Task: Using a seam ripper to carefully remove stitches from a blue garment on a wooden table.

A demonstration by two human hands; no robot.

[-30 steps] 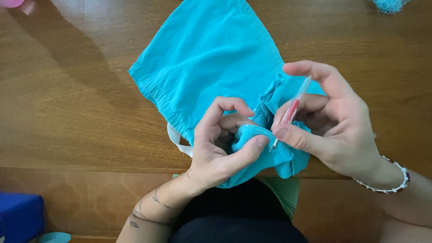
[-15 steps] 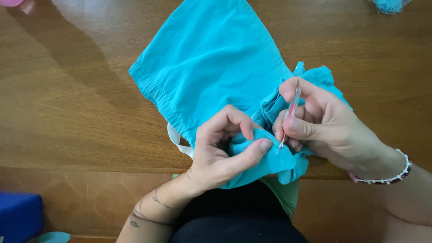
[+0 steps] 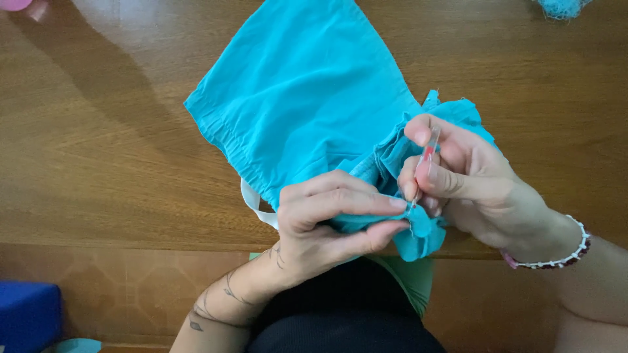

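On brown wooden table [image 3: 98, 163] (glossy, grained): turquoise cloth [image 3: 307, 98], tiled floor [image 3: 131, 287] below.

Support surface: a brown wooden counter [image 3: 118, 150] with visible grain and a glossy finish — light reflects near its far edge. A turquoise fabric garment [image 3: 301, 98] lies spread flat across the middle, its gathered near end reaching the counter's front edge. At the far left corner, part of a pink object [image 3: 16, 4] shows. At the far right corner sits a teal mesh-like item [image 3: 561, 6] — cut off by the frame.
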